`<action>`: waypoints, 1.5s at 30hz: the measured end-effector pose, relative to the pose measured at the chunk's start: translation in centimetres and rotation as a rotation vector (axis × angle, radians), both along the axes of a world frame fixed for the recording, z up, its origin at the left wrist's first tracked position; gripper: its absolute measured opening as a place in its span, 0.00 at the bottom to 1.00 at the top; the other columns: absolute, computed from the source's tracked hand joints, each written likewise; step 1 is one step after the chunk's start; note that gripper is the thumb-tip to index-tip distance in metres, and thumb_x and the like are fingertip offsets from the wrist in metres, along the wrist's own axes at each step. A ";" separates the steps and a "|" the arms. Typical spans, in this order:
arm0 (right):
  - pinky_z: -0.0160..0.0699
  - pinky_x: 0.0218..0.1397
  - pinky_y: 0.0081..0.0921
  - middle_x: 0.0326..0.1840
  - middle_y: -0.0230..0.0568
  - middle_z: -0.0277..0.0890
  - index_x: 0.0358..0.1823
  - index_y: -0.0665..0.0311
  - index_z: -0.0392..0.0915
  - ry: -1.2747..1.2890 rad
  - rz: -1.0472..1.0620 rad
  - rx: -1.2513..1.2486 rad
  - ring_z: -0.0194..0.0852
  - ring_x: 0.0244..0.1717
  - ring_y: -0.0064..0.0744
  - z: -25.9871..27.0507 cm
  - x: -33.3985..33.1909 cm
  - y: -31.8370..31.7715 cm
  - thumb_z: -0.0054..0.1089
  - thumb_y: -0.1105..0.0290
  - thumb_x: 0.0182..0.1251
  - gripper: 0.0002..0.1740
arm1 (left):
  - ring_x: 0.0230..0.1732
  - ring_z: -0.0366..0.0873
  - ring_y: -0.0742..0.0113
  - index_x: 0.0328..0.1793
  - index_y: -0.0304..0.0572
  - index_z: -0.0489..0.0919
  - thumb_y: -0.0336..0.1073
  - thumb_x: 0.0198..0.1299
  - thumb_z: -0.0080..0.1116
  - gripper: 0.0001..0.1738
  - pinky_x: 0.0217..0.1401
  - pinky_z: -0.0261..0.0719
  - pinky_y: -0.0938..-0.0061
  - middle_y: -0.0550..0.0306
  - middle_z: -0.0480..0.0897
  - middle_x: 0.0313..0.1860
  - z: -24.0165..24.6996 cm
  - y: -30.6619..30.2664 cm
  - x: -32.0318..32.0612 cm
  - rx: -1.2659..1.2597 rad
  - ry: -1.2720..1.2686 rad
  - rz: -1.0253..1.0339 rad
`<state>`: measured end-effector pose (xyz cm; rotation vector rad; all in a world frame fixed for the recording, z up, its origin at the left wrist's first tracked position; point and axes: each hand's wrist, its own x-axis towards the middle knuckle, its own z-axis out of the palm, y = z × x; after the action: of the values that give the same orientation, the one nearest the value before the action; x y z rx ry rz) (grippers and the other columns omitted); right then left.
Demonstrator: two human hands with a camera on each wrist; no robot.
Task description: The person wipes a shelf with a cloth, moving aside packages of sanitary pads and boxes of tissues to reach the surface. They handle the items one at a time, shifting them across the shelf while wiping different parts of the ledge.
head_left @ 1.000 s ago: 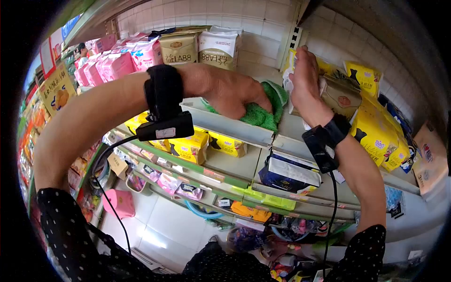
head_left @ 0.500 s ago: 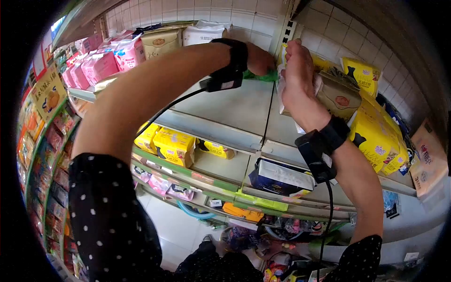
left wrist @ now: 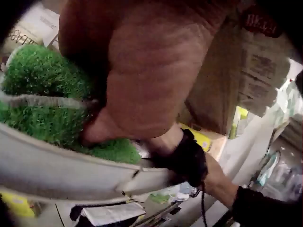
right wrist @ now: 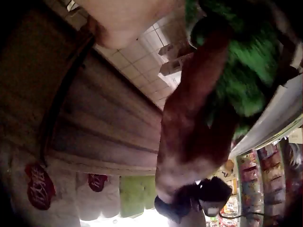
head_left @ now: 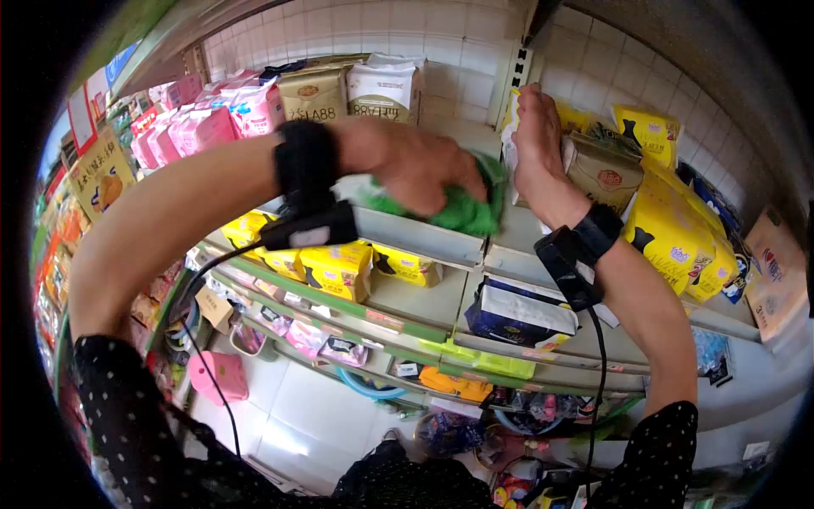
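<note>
My left hand (head_left: 415, 165) grips a green fluffy cloth (head_left: 471, 208) at the front edge of the upper shelf. In the left wrist view the thumb digs into the cloth (left wrist: 52, 85), which has a pale seam across it. My right hand (head_left: 538, 140) is upright with its fingers straight, its side against a group of packs. Nearest to it are a gold-brown pack (head_left: 602, 174) on its right and a partly hidden white-and-yellow pack (head_left: 510, 131) behind it.
Pink packs (head_left: 199, 127) and gold and white packs (head_left: 386, 89) stand at the shelf's left. Yellow packs (head_left: 674, 229) fill the right end. Lower shelves hold more yellow packs (head_left: 335, 270) and a dark blue pack (head_left: 517, 316). A slotted metal upright (head_left: 519, 68) rises at the back.
My left hand went with the green cloth to the back of the shelf, then came forward to the front edge again. The right hand has stayed by the packs.
</note>
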<state>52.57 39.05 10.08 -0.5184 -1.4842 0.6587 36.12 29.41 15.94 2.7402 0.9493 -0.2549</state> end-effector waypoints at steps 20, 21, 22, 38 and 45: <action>0.54 0.67 0.29 0.61 0.47 0.66 0.58 0.69 0.67 -0.006 -0.045 -0.169 0.61 0.61 0.40 3.0 -0.4 -4.4 0.36 0.53 0.74 0.27 | 0.54 0.78 0.43 0.56 0.37 0.78 0.36 0.46 0.51 0.27 0.57 0.75 0.54 0.38 0.81 0.49 -0.4 17.8 4.4 0.369 0.204 0.412; 0.54 0.68 0.29 0.63 0.48 0.65 0.58 0.70 0.67 0.003 -0.040 -0.197 0.60 0.63 0.41 3.1 -0.5 -4.6 0.35 0.53 0.74 0.27 | 0.54 0.78 0.43 0.56 0.37 0.78 0.36 0.46 0.51 0.27 0.57 0.75 0.54 0.38 0.81 0.49 -0.5 17.9 4.3 0.373 0.205 0.419; 0.51 0.70 0.29 0.66 0.50 0.63 0.60 0.70 0.66 -0.001 -0.022 -0.233 0.58 0.67 0.42 3.4 -0.5 -4.8 0.34 0.52 0.75 0.28 | 0.54 0.78 0.43 0.56 0.38 0.78 0.36 0.46 0.51 0.27 0.57 0.75 0.54 0.38 0.81 0.49 -0.5 17.9 4.3 0.377 0.206 0.422; 0.56 0.67 0.32 0.60 0.48 0.67 0.58 0.68 0.67 -0.046 -0.011 -0.197 0.62 0.62 0.42 1.9 -0.6 -2.3 0.36 0.52 0.73 0.27 | 0.54 0.77 0.45 0.56 0.38 0.77 0.32 0.42 0.59 0.29 0.59 0.75 0.60 0.40 0.80 0.49 2.8 -5.0 -4.2 0.266 -0.097 0.139; 0.59 0.65 0.29 0.57 0.42 0.70 0.58 0.66 0.69 -0.056 -0.031 -0.198 0.64 0.59 0.35 2.5 -0.5 -4.2 0.38 0.52 0.72 0.26 | 0.47 0.79 0.44 0.47 0.36 0.77 0.34 0.44 0.62 0.21 0.52 0.76 0.59 0.41 0.81 0.41 2.8 -6.4 -9.6 0.172 0.154 0.387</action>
<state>52.03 34.82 12.59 -0.7160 -1.4679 0.7767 26.57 22.98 18.71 2.6371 1.5819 -0.3297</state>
